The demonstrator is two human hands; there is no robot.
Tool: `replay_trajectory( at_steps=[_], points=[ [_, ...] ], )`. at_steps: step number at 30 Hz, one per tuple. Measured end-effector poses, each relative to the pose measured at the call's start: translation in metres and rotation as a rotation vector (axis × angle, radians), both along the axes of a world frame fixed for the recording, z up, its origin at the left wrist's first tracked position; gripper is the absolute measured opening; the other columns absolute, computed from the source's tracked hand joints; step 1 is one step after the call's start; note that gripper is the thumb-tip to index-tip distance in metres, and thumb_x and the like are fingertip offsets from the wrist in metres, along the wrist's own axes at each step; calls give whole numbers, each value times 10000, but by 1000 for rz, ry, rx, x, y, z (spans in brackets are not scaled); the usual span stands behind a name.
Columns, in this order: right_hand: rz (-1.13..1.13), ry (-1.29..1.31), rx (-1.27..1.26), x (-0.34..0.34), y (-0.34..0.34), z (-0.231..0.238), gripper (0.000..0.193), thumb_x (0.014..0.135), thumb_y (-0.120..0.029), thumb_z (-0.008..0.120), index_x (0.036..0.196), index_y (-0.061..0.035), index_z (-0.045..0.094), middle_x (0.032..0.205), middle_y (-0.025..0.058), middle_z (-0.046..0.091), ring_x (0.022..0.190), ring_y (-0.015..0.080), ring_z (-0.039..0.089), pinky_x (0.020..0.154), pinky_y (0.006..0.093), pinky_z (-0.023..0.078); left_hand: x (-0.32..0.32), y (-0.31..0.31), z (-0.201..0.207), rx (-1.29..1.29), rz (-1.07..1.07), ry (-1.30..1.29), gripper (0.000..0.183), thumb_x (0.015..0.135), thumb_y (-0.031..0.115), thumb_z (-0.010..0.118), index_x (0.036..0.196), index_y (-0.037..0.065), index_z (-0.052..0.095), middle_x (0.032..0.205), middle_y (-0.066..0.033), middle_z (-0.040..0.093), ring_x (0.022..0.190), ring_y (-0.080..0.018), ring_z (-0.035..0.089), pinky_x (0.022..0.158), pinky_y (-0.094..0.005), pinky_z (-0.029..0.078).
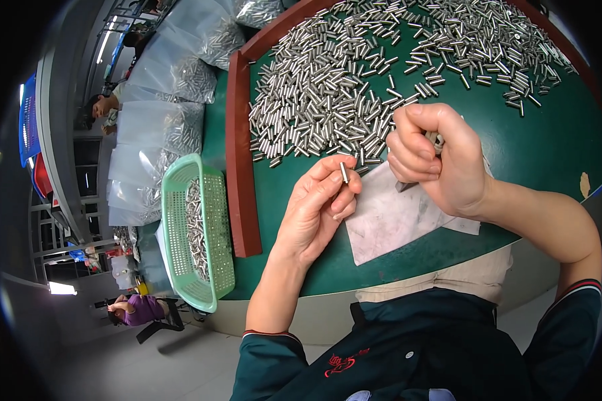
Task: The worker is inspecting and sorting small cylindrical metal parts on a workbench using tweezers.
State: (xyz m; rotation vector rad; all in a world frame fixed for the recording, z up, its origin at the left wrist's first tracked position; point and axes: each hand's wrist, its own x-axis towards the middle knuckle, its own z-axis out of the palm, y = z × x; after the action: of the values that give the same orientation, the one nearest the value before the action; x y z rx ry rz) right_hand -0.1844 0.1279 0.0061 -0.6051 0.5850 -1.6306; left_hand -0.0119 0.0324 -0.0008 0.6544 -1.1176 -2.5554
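Observation:
Between the thumb and fingers of my left hand point(312, 210) is a small shiny metal pin point(344, 173), held nearly upright. My right hand point(448, 157) is closed in a fist. A bit of something greyish shows inside its curl and a dark end below the fingers; I cannot make out what it is. Under the right hand lies a smudged white sheet point(388, 224), cloth or paper, on the green tabletop point(314, 267). Just beyond both hands spreads a large heap of loose metal pins point(321, 87).
A reddish-brown wooden rim point(239, 167) borders the tabletop on the left and far sides. Left of it stands a light green plastic basket point(219, 227) holding pins. Clear plastic bags point(137, 160) of pins line up beyond. Another person point(140, 310) in purple sits at far left.

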Motion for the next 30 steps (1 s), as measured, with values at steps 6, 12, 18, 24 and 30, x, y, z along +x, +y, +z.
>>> replay_trajectory(
  at_steps=[6, 12, 18, 24, 30],
  points=[
    [-9, -21, 23, 2, -2, 0, 344, 845, -211, 324, 516, -116, 282, 423, -39, 246, 386, 57, 177, 401, 226, 163, -1, 2, 7, -10, 135, -4, 234, 876, 218, 411, 836, 11, 513, 782, -87, 531, 598, -100, 377, 518, -237, 312],
    [-8, -5, 41, 2, -2, -1, 343, 844, -211, 323, 517, -116, 279, 425, -41, 240, 391, 54, 172, 405, 224, 161, -1, -4, 6, -830, 300, -425, 171, 845, 134, 561, 725, 12, 555, 577, 55, 448, 511, -14, 345, 465, -170, 252],
    [-2, 45, 50, 3, -1, 0, 366, 869, -245, 313, 524, -129, 278, 428, -48, 234, 397, 60, 162, 425, 226, 168, -18, -3, -4, -1583, 274, -770, 242, 705, 200, 698, 651, 16, 551, 433, -20, 378, 372, -128, 354, 390, -285, 296],
    [-11, 38, 59, 4, -2, -1, 373, 875, -249, 311, 524, -126, 279, 429, -47, 237, 397, 61, 166, 421, 225, 169, -15, -3, -4, -1580, 251, -811, 183, 711, 160, 668, 688, 14, 560, 444, -35, 417, 377, -161, 414, 401, -304, 324],
    [4, 36, 59, 3, -1, 1, 377, 877, -247, 305, 522, -126, 278, 428, -47, 239, 396, 57, 167, 413, 225, 164, -11, -6, -5, -1606, 241, -745, 111, 726, 76, 633, 719, -4, 557, 473, -44, 449, 391, -151, 423, 418, -289, 350]
  ],
)
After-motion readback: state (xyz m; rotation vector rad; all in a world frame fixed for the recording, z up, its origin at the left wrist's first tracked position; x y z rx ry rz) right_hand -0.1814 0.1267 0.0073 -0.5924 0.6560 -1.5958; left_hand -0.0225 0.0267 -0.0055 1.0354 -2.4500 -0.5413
